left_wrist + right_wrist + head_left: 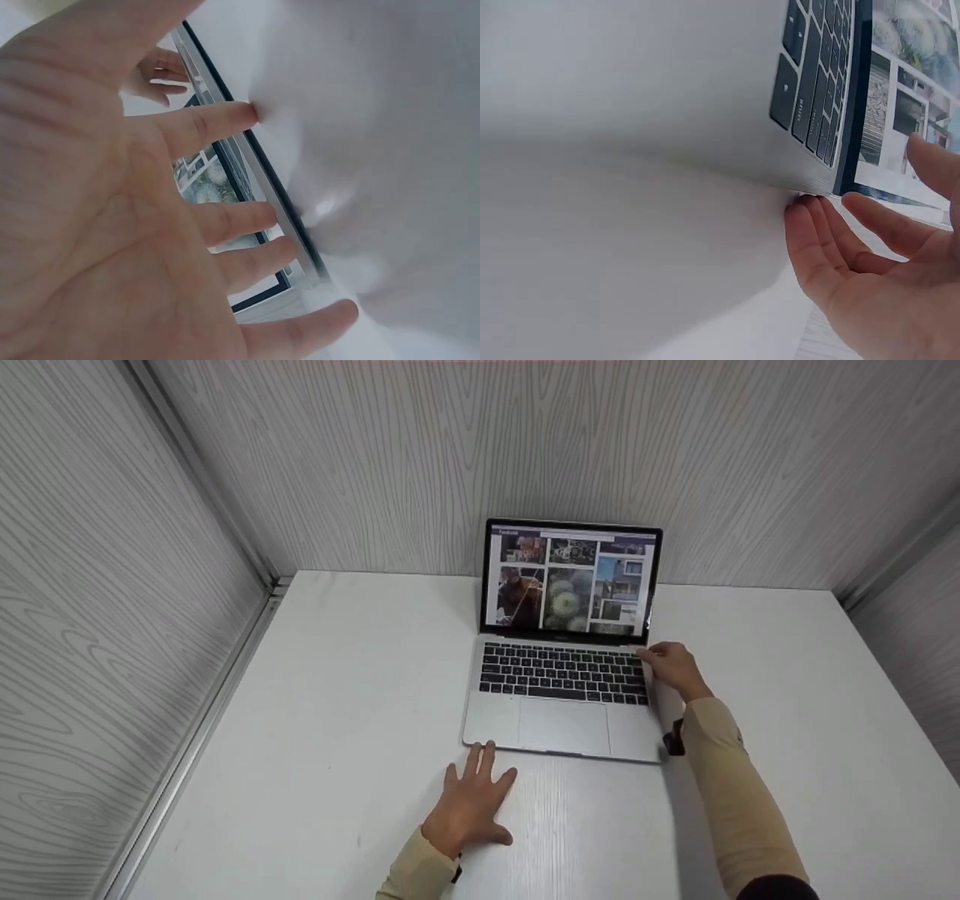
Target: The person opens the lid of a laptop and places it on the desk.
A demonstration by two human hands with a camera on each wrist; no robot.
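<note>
An open silver laptop lies on the white table, its screen upright and lit with a grid of pictures. My left hand is spread flat, palm down, in front of the laptop. Its fingertips reach the laptop's front left edge, and in the left wrist view the straight fingers lie along that edge. My right hand grips the right side of the laptop near the hinge. In the right wrist view its bent fingers meet the edge beside the keyboard.
The white table carries the laptop and both hands. A grey wood-grain panel rises right behind the screen. A similar panel stands along the left, with a metal rail at its foot.
</note>
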